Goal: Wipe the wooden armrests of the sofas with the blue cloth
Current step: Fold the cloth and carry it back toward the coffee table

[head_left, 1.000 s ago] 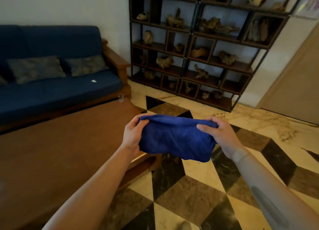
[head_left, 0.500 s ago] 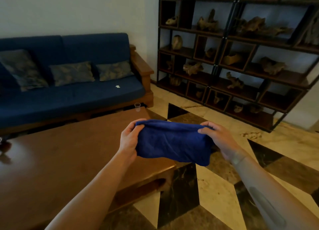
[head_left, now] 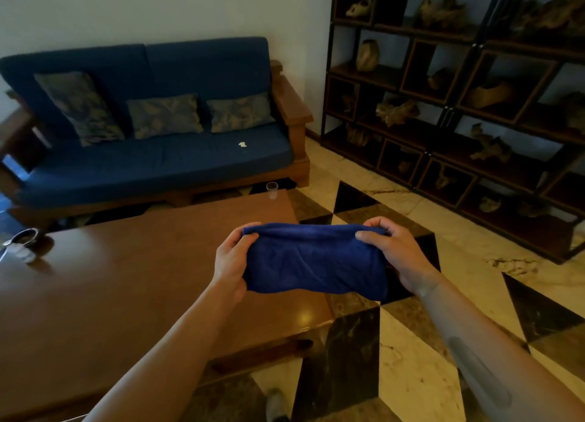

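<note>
A folded blue cloth (head_left: 315, 260) hangs stretched between my two hands, above the corner of a low wooden table. My left hand (head_left: 232, 258) grips its left end and my right hand (head_left: 394, 254) grips its right end. Across the table stands a blue sofa (head_left: 158, 156) with a wooden frame. Its right wooden armrest (head_left: 292, 100) is in plain sight, well beyond the cloth. The sofa's left armrest (head_left: 19, 121) is dim and partly cut off at the frame's edge.
The brown coffee table (head_left: 126, 279) lies between me and the sofa, with a small clear cup (head_left: 271, 190) at its far edge and a dark dish (head_left: 25, 238) at left. A tall shelf (head_left: 459, 105) of driftwood pieces lines the right wall. Tiled floor (head_left: 411, 374) runs along the right.
The view has swung left and closer, bringing the whole sofa and both its ends into sight. My hands have kept the same hold on the cloth.
</note>
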### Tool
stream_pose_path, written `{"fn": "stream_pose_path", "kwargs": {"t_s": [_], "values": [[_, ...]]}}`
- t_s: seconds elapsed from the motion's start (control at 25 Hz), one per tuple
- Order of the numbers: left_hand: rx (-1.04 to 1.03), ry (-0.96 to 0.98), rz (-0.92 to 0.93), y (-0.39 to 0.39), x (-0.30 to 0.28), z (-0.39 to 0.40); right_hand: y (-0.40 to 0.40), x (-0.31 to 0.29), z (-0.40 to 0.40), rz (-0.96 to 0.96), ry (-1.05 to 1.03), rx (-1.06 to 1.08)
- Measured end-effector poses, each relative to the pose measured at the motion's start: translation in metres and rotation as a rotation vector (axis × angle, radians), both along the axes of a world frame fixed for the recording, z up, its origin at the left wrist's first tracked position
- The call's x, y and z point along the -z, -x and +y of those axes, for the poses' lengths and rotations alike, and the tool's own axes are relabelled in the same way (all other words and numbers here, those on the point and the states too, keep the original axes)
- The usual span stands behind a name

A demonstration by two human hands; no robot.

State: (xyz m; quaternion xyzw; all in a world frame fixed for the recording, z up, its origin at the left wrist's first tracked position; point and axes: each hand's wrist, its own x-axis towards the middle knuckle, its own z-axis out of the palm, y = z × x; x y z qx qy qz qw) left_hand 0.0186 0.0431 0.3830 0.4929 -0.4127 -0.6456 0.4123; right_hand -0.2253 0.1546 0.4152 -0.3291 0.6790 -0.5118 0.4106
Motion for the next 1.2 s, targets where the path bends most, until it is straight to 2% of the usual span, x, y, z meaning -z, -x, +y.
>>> {"fn": "stream_pose_path", "kwargs": {"t_s": [0.48,0.6,0.68,0.84,1.0,1.08,1.12,1.2], "values": [[-0.085,-0.103,-0.009,-0.004,0.042,-0.124,-0.005,0.041,-0.150,-0.003,-0.137,-0.047],[-0.119,-0.070,-0.055,-0.008,0.065,-0.143,-0.016,0.064,-0.181,-0.022,-0.167,-0.040],[-0.138,0.026,-0.144,-0.007,0.090,-0.143,-0.026,0.088,-0.199,-0.025,-0.190,-0.068],[-0.066,0.264,-0.466,0.014,0.154,-0.130,-0.054,0.164,-0.229,-0.028,-0.294,-0.199],[0.212,0.229,-0.612,0.047,0.220,-0.126,-0.070,0.249,-0.254,-0.175,-0.457,-0.275],[0.353,0.095,-0.520,0.046,0.263,-0.126,-0.062,0.288,-0.260,-0.259,-0.517,-0.301],[0.386,0.006,-0.382,0.042,0.284,-0.127,-0.056,0.306,-0.260,-0.259,-0.531,-0.334],[0.308,-0.222,-0.096,0.033,0.315,-0.133,-0.044,0.340,-0.259,-0.226,-0.534,-0.397]]}}
